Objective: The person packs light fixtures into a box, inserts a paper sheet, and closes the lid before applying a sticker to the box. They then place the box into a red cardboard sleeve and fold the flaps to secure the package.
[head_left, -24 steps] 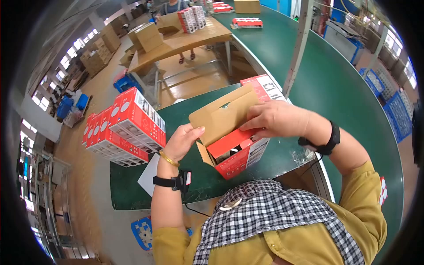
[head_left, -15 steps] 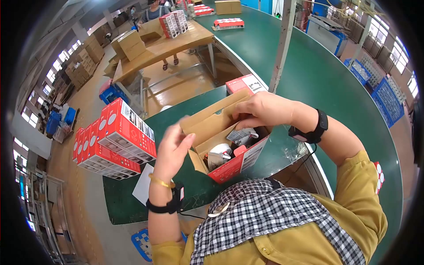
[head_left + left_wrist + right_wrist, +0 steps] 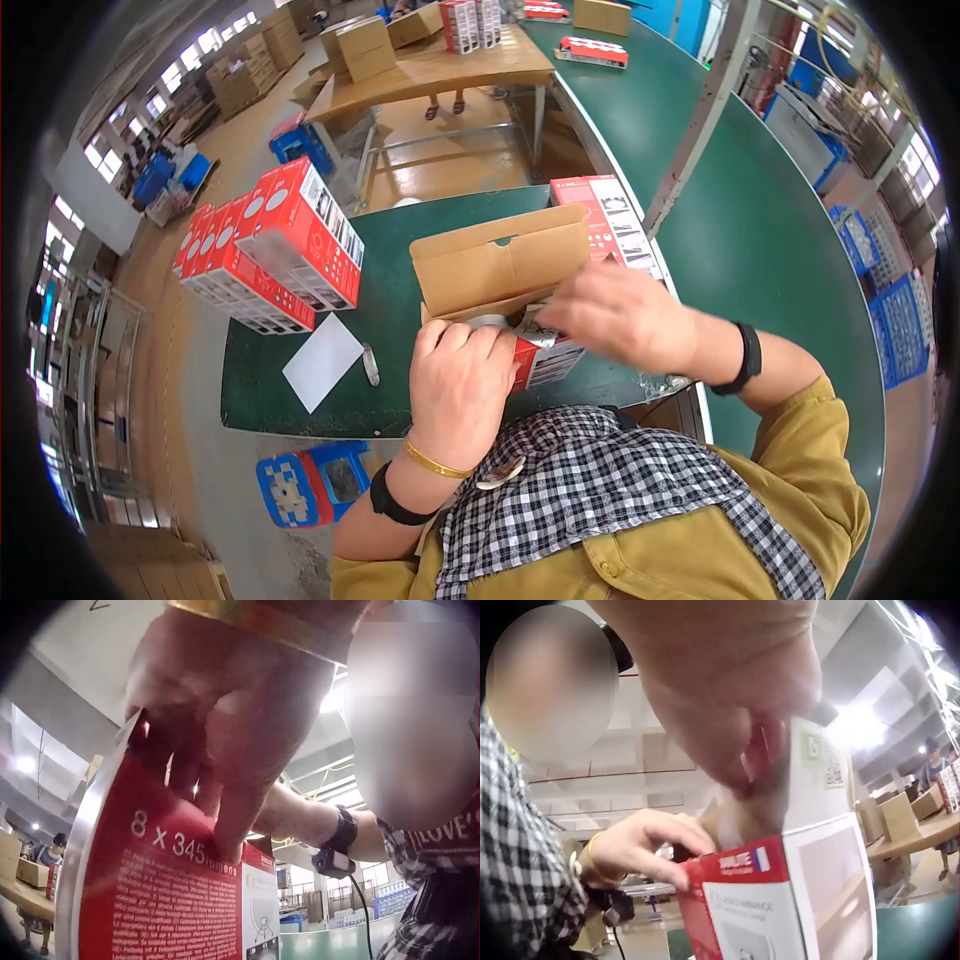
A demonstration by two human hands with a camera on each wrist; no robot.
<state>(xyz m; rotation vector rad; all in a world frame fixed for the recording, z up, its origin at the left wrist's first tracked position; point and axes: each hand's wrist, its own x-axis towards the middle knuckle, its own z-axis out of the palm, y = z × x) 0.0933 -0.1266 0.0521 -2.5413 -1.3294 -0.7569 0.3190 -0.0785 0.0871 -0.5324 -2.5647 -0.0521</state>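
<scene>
An open red-and-white carton (image 3: pixel 555 365) stands on the green table, its brown cardboard lid (image 3: pixel 500 260) raised at the back. My left hand (image 3: pixel 465 385) grips the carton's near wall at the left end. Its thumb (image 3: pixel 232 825) presses the red printed face, while the other fingers go over the top edge. Blurred by motion, my right hand (image 3: pixel 630 315) is over the carton's right end with bent fingers beside a grey printed packet (image 3: pixel 535 325); I cannot tell whether it holds anything. A white side flap (image 3: pixel 817 776) stands up next to the right hand.
Stacked red cartons (image 3: pixel 300 235) stand on the table's left. Another red carton (image 3: pixel 610 220) lies behind the open one. A white sheet (image 3: pixel 322 362) and a small pale tool (image 3: pixel 371 365) lie left. A metal post (image 3: pixel 705 120) rises beside the green conveyor (image 3: pixel 770 230).
The carton's red inner flap was lifted, uncovering the contents. My left hand left the raised lid and came down to the near wall. My right hand moved from the lid side toward the right end.
</scene>
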